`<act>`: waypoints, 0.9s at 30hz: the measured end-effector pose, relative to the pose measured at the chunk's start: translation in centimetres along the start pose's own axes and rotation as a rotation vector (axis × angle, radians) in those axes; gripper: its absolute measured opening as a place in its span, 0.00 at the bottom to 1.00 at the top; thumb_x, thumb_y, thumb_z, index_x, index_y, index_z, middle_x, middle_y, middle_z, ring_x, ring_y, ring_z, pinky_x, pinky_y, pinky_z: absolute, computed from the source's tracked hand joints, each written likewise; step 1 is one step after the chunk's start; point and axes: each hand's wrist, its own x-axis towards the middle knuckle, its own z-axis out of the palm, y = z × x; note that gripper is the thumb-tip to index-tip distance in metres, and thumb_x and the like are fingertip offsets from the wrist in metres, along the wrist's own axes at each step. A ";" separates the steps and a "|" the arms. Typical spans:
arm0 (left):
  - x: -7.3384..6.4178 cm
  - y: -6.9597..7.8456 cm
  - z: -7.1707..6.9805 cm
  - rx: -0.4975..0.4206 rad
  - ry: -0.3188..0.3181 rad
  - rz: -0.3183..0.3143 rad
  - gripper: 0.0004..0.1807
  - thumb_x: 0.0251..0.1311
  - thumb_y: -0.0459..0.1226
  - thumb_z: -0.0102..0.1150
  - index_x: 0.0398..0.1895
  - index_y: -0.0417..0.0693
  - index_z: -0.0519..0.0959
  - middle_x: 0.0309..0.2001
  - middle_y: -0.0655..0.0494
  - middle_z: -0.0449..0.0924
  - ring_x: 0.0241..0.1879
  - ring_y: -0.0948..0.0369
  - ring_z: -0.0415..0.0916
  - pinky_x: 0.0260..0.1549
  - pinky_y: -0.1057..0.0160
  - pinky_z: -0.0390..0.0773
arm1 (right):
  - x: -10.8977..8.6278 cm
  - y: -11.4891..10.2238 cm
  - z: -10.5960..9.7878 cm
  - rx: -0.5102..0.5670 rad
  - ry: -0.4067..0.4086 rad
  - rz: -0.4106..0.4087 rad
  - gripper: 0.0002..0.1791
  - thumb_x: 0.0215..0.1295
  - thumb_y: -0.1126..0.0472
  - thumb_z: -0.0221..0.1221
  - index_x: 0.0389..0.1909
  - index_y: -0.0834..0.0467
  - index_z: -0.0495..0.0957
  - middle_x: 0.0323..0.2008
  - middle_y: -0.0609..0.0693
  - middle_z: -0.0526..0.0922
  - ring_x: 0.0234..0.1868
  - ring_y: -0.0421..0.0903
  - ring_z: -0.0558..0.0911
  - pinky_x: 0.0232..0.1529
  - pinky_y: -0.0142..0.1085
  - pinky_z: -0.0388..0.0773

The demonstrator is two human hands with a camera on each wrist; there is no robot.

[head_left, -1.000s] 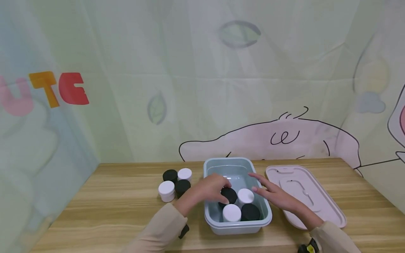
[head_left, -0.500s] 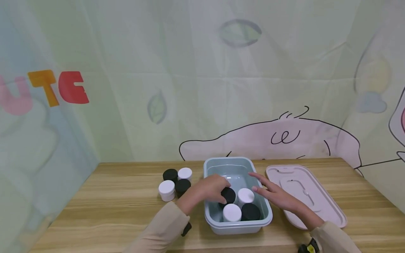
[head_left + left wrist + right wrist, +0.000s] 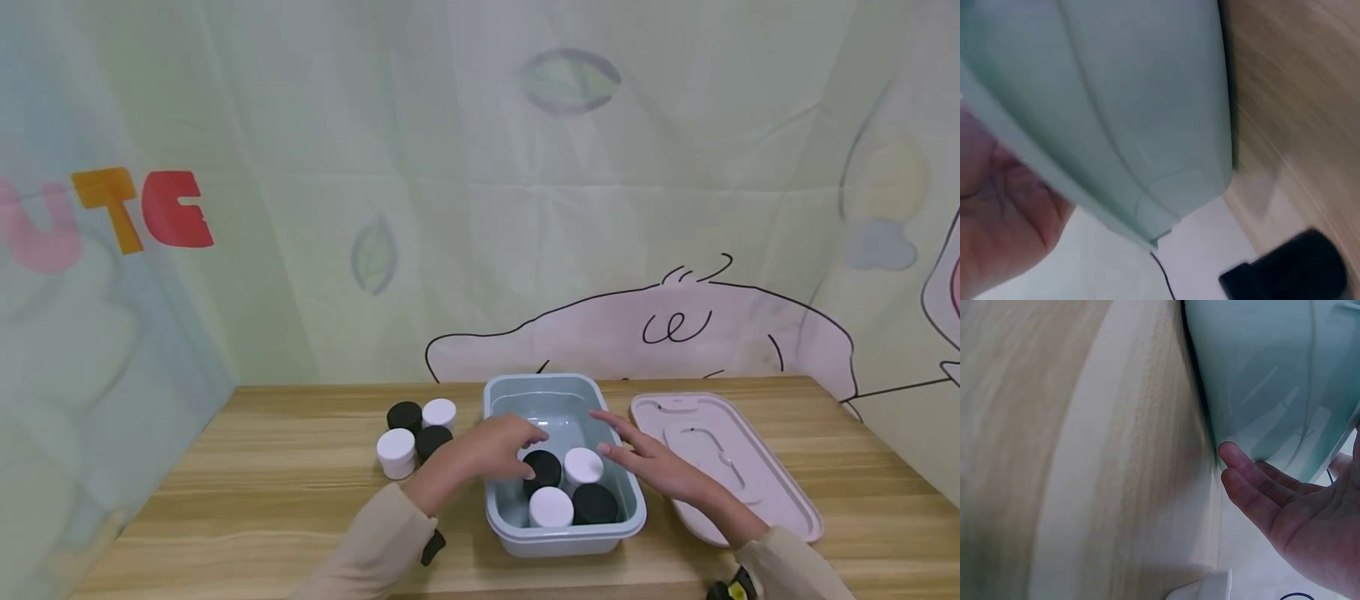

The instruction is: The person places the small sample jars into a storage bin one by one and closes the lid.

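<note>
A light-blue plastic bin (image 3: 540,382) stands on the table. Four-cornered together in its near half are black-lidded and white-lidded round jars, among them a white jar (image 3: 551,507) and a black jar (image 3: 596,504). My left hand (image 3: 495,446) reaches over the bin's left rim, fingers and thumb spread beside another black jar (image 3: 543,471); the thumb tip is close to its lid, and contact cannot be told. Along the right wall lies my right hand (image 3: 656,462), its fingers extended. In the right wrist view, this hand's fingers (image 3: 1254,481) are at the bin's outer wall.
Left of the bin, several more jars stand grouped, including a white jar (image 3: 395,452) and a black jar (image 3: 404,415). A pale pink lid (image 3: 757,467) lies on the table to the right. Behind the table hangs a printed curtain (image 3: 450,208).
My left hand has loosened from the black jar in the bin and shifted slightly left, leaving more of its lid visible. The right hand has stayed in place.
</note>
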 end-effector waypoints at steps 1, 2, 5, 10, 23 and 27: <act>-0.4 -0.1 -0.2 -0.025 0.024 0.004 0.23 0.51 0.33 0.63 0.53 0.38 0.75 0.48 0.48 0.78 0.46 0.59 0.75 0.46 0.64 0.74 | 0.0 0.0 0.0 0.000 0.001 -0.001 0.29 0.69 0.50 0.44 0.69 0.52 0.52 0.68 0.63 0.49 0.65 0.65 0.54 0.57 0.63 0.55; -0.8 -0.3 -0.4 -0.047 0.048 0.000 0.23 0.51 0.34 0.63 0.53 0.38 0.75 0.49 0.48 0.78 0.47 0.58 0.75 0.46 0.63 0.74 | 0.0 0.0 0.0 -0.001 0.001 -0.002 0.29 0.69 0.50 0.44 0.69 0.52 0.52 0.68 0.63 0.49 0.65 0.65 0.54 0.57 0.63 0.55; -2.1 -0.9 -0.9 -0.106 0.120 -0.011 0.23 0.52 0.34 0.63 0.53 0.38 0.74 0.49 0.48 0.78 0.48 0.57 0.75 0.46 0.61 0.75 | 0.0 0.0 0.0 -0.008 0.007 -0.007 0.29 0.69 0.51 0.44 0.68 0.52 0.52 0.68 0.63 0.49 0.66 0.65 0.54 0.58 0.62 0.55; -4.4 -2.5 -1.5 -0.193 0.259 -0.038 0.24 0.51 0.34 0.63 0.53 0.37 0.74 0.49 0.46 0.78 0.47 0.54 0.75 0.45 0.57 0.75 | 0.0 0.1 -0.1 -0.018 0.011 -0.025 0.29 0.69 0.51 0.44 0.68 0.53 0.52 0.68 0.64 0.49 0.66 0.65 0.53 0.58 0.62 0.55; -9.2 -8.1 -1.5 -0.350 0.496 -0.128 0.24 0.49 0.33 0.65 0.49 0.30 0.74 0.46 0.38 0.77 0.46 0.45 0.75 0.44 0.52 0.75 | -0.1 0.0 0.0 -0.016 0.003 -0.022 0.29 0.69 0.50 0.44 0.68 0.53 0.52 0.68 0.63 0.48 0.66 0.65 0.53 0.58 0.62 0.55; -9.9 -9.2 -1.1 -0.403 0.527 -0.213 0.25 0.48 0.33 0.65 0.50 0.31 0.73 0.48 0.37 0.76 0.48 0.45 0.73 0.45 0.51 0.75 | -0.1 0.0 0.0 -0.014 -0.001 -0.031 0.29 0.69 0.51 0.44 0.68 0.54 0.51 0.68 0.63 0.49 0.66 0.64 0.53 0.58 0.62 0.55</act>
